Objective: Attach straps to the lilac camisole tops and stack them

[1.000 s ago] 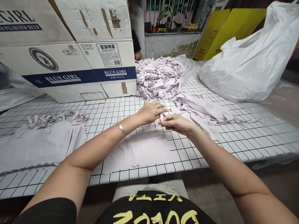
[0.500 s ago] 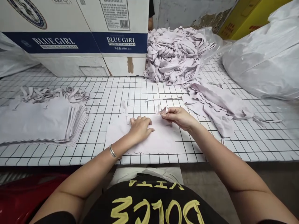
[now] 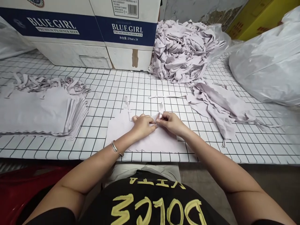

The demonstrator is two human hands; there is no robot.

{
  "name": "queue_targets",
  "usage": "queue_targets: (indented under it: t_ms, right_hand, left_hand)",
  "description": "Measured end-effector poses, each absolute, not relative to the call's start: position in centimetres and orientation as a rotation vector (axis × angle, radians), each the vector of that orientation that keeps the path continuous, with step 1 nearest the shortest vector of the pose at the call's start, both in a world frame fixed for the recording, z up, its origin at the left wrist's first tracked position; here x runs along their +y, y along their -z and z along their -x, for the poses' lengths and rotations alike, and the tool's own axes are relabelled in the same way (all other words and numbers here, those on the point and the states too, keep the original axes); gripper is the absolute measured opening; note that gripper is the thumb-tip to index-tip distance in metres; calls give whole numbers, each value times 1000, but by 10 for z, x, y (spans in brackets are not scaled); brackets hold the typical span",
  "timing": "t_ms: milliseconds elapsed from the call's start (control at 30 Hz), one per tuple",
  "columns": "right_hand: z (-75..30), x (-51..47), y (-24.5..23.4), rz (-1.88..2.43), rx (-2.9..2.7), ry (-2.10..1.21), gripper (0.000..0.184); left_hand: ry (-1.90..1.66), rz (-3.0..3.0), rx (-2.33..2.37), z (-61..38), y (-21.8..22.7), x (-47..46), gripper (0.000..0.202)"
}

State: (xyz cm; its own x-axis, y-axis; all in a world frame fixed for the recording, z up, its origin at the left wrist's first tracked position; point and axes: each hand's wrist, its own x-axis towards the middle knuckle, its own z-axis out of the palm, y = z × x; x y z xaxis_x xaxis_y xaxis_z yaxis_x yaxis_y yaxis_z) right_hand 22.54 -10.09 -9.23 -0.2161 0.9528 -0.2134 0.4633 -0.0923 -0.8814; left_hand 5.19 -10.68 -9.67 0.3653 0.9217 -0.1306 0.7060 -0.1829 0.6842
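A pale lilac cloth piece (image 3: 145, 140) lies flat at the near edge of the grid-patterned table (image 3: 112, 90). My left hand (image 3: 142, 125), with a silver bangle on the wrist, rests on the cloth with fingers curled and pinches its top edge. My right hand (image 3: 172, 122) is closed in a pinch on the cloth's thin strap (image 3: 160, 109), right beside the left fingertips. A second strap (image 3: 127, 106) of the same piece lies loose to the left.
A neat stack of folded lilac pieces (image 3: 39, 112) sits at the left. A tangled heap of lilac cloth (image 3: 185, 50) lies at the back, with loose pieces (image 3: 217, 106) trailing right. Blue Girl cartons (image 3: 77, 31) stand behind; a white plastic bag (image 3: 267, 68) fills the right.
My left hand moved from flat on the cloth up to the strap's base, meeting the right hand. The right hand came down slightly toward me. The camera tilted further down.
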Motion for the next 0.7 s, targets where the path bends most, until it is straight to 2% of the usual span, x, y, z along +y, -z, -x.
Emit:
queue_targets:
  t_ms: [533, 700]
  right_hand:
    - [-226, -105, 94, 1626, -1824, -1168, 24]
    - [-225, -106, 94, 1540, -1685, -1320, 23]
  left_hand:
    - [-492, -1868, 1405, -51, 97, -108, 19]
    - [-531, -1874, 1407, -51, 99, -108, 18]
